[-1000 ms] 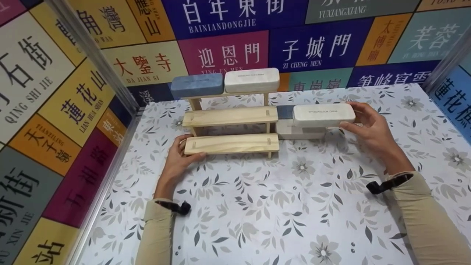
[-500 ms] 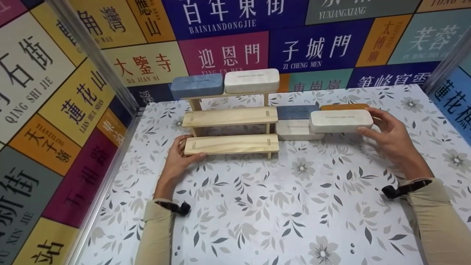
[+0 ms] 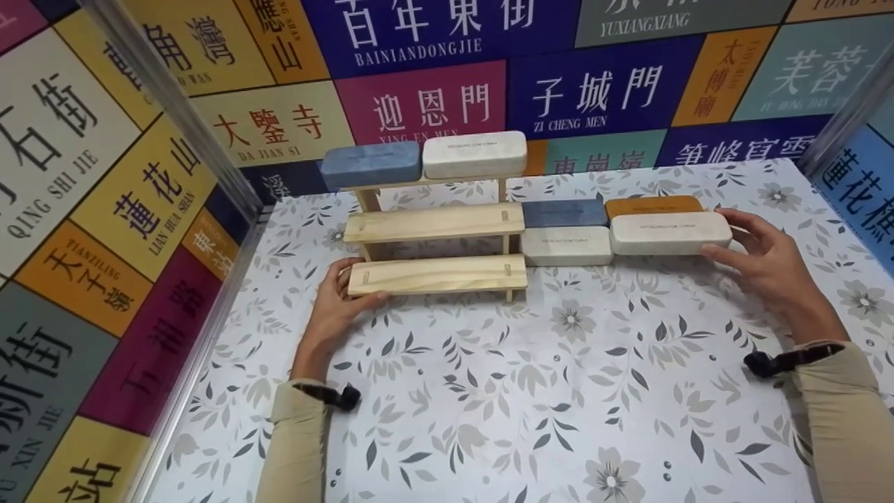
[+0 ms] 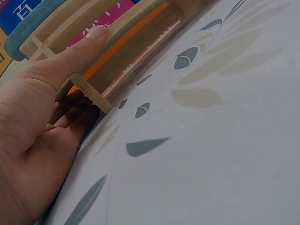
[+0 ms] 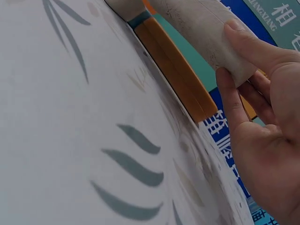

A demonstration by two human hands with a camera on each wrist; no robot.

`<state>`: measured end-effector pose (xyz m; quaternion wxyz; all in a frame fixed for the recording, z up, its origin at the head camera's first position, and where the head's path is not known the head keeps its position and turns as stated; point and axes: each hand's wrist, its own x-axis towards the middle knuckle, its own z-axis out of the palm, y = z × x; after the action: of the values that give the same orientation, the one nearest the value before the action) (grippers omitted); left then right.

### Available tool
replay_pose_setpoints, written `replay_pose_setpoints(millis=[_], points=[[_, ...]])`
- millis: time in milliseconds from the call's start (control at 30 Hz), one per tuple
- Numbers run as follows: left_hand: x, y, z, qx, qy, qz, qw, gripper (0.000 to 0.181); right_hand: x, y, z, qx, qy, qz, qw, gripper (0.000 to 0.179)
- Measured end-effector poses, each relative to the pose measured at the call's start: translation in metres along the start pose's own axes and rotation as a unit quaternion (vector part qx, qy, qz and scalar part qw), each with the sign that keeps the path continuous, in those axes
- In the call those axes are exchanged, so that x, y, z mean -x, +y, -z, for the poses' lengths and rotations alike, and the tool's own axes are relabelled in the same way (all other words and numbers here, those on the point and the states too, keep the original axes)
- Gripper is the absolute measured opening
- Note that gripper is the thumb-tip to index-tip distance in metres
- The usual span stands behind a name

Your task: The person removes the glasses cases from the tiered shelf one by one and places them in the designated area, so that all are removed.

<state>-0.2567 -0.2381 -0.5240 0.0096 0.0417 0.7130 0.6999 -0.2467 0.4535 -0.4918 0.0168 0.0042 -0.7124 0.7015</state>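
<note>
A three-tier wooden display stand [image 3: 436,274] is on the flowered table. My left hand [image 3: 340,299] grips the left end of its lowest tier; in the left wrist view the thumb [image 4: 77,56] lies along the board, with fingers behind the leg. My right hand [image 3: 772,269] holds the right end of a white glasses case [image 3: 670,235] between thumb and fingers. The right wrist view shows this case [image 5: 199,33] raised off the table, above an orange case [image 5: 178,70]. A blue case [image 3: 371,163] and another white case [image 3: 475,154] sit on the top tier.
Right of the stand, a blue case [image 3: 564,213] lies behind a white case [image 3: 567,246]. The orange case [image 3: 653,205] continues the back row, partly hidden by the held one. Patterned sign panels [image 3: 419,101] rise behind and beside the table [image 3: 489,391].
My right hand has carried the white case rightward and slightly nearer, uncovering the blue, orange and front white cases. The left hand keeps its grip on the stand.
</note>
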Motion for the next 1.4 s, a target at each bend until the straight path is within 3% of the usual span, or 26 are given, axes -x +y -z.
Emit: replay_pose_setpoints(millis=[333, 567, 733, 1133, 1400], points=[[0.001, 0.001, 0.000, 0.005, -0.002, -0.002, 1.0000, 0.085, 0.000, 0.007, 0.009, 0.040, 0.010, -0.024, 0.9989, 0.084], [0.002, -0.001, 0.001, -0.003, -0.007, -0.004, 1.0000, 0.083, -0.003, 0.014, 0.012, 0.161, -0.002, -0.028, 0.9866, 0.080], [0.002, 0.000, 0.000, -0.005, -0.006, -0.004, 1.0000, 0.084, -0.005, 0.014, 0.012, 0.212, -0.018, -0.041, 0.9763, 0.083], [0.001, 0.001, 0.001, -0.001, -0.003, -0.002, 1.0000, 0.087, -0.012, 0.011, 0.002, 0.249, -0.047, -0.027, 0.9671, 0.084], [0.001, 0.001, 0.000, -0.004, -0.004, -0.003, 1.0000, 0.084, -0.011, 0.011, -0.001, 0.247, -0.054, -0.025, 0.9672, 0.084]])
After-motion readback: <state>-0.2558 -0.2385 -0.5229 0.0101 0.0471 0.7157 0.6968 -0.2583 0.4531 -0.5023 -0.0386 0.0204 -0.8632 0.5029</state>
